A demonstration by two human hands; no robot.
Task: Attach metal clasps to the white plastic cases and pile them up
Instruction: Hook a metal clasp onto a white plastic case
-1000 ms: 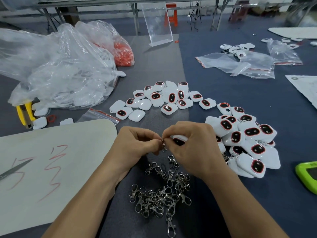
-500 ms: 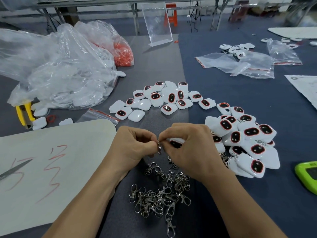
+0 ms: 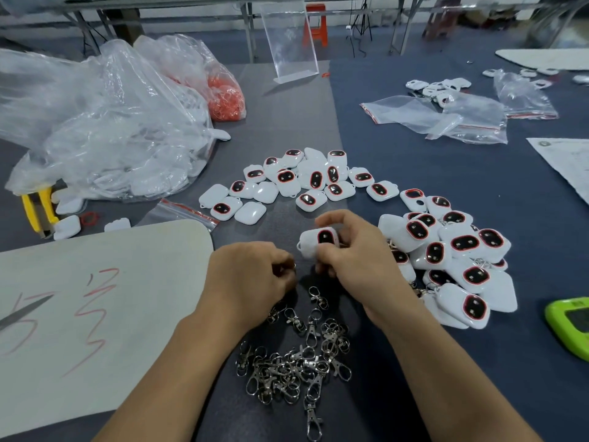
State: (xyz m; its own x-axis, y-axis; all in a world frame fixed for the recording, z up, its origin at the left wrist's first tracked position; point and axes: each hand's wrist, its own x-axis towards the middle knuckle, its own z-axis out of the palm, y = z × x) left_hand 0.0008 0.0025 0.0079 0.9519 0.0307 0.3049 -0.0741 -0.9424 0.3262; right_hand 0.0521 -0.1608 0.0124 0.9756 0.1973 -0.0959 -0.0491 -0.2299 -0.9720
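My right hand grips a white plastic case with a red-rimmed black window, held up facing me. My left hand is curled shut just left of it, a small metal ring showing at its fingertips. A heap of metal clasps lies on the table below both hands. Loose white cases are spread beyond my hands. A pile of cases with clasps sits to the right.
A large clear bag of white cases and a bag of red rings lie at the left. A white board, a yellow tool, small zip bags, an acrylic stand and a green device surround the work area.
My hands have drawn slightly apart. The right hand has turned the case so its window faces up; before, both hands were pinched together at the case's loop.
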